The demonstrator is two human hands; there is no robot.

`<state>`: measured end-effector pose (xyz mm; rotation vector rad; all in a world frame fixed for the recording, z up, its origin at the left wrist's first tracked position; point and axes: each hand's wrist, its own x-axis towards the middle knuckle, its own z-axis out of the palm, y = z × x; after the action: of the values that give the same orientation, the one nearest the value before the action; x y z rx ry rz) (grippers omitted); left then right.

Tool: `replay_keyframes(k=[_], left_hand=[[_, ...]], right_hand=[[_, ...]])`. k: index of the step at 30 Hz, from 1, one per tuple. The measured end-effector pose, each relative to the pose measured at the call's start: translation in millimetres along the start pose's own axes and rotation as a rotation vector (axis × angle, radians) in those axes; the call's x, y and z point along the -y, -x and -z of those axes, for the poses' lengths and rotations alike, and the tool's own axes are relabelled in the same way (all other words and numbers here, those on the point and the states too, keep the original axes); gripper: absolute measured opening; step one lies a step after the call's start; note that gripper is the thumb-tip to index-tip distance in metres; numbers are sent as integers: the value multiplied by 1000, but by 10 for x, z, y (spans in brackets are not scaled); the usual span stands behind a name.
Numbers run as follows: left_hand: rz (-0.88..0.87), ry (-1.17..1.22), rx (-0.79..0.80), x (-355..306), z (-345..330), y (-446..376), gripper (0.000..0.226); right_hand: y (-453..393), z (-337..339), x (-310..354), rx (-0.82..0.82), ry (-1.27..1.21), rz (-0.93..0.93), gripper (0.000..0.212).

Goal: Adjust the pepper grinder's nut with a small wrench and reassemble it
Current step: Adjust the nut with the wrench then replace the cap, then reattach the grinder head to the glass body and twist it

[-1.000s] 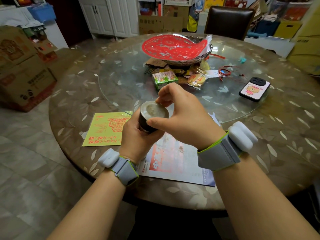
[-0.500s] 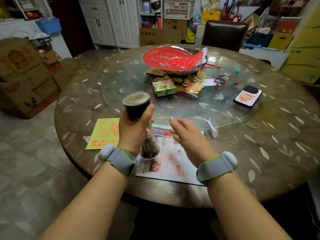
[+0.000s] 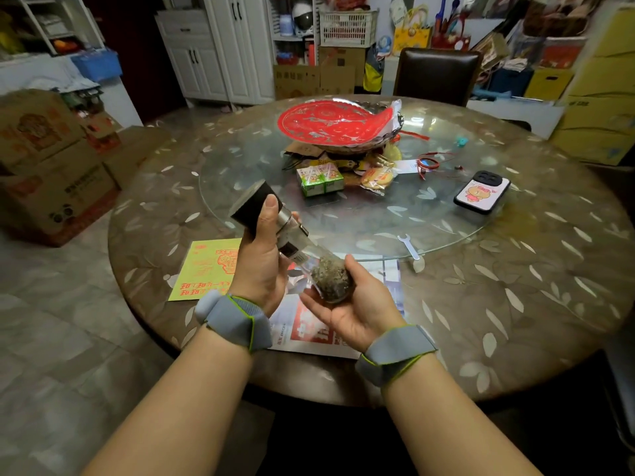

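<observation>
The pepper grinder has a black head, a steel collar and a clear glass body with dark peppercorns at its lower end. It is held tilted above the table's near edge, head up and to the left. My left hand grips it around the black head and collar. My right hand, palm up, cups the glass bottom. The small silver wrench lies flat on the table to the right of both hands, at the edge of the glass turntable, untouched.
Beneath the hands lie a printed leaflet and a yellow paper. On the glass turntable stand a red-covered dish, green boxes, snack packets and a phone. A dark chair stands behind the round table.
My left hand has tilted the grinder from upright to slanted, glass end down to the right. My right hand, free half a second ago, has turned palm up under the glass bottom.
</observation>
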<state>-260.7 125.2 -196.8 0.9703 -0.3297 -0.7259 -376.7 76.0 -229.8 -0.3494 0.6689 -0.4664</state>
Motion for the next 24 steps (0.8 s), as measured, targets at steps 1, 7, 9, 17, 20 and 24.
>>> replay_keyframes(k=[1, 7, 9, 17, 20, 24], left_hand=[[31, -30, -15, 6, 28, 17, 58], [-53, -363, -334, 178, 464, 71, 81], [-121, -480, -266, 189, 514, 108, 95], [-141, -993, 267, 264, 308, 258, 123], [-157, -1012, 309, 271, 264, 282, 128], [-194, -949, 258, 282, 236, 291, 115]], right_hand=[[-4, 6, 36, -24, 20, 65, 37], [79, -93, 428, -200, 678, 779, 37], [160, -210, 555, -207, 962, 1002, 48], [347, -679, 665, -158, 1477, 1310, 65], [363, -686, 638, -127, 1385, 1278, 65], [330, -658, 585, -127, 1216, 1264, 64]])
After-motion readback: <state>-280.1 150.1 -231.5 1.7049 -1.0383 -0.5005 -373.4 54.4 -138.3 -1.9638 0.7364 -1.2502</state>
